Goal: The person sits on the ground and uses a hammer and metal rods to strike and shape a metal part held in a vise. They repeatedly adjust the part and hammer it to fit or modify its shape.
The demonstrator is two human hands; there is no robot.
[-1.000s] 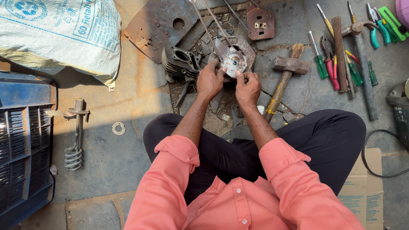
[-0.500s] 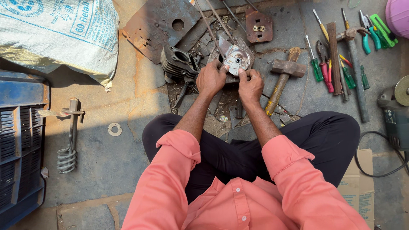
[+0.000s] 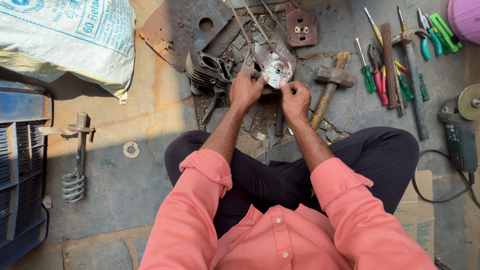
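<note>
- The left hand (image 3: 246, 91) grips the near-left edge of a shiny metal disc (image 3: 276, 69), fingers curled onto its rim.
- The right hand (image 3: 296, 99) pinches the disc's near-right edge between thumb and fingertips.
- The disc sits low over the floor, in front of the crossed legs, tilted toward the camera (a small hole shows at its centre).
- A finned engine cylinder (image 3: 207, 71) lies just left of the disc; thin rods (image 3: 247, 27) run up behind it.
- A hammer (image 3: 331, 85) lies just right of the right hand.
- Screwdrivers (image 3: 370, 75) and pliers (image 3: 434, 35) lie further right; a grinder (image 3: 460, 130) sits by the right knee.
- A spring rod (image 3: 77, 160) and a washer (image 3: 131, 149) lie well to the left.
</note>
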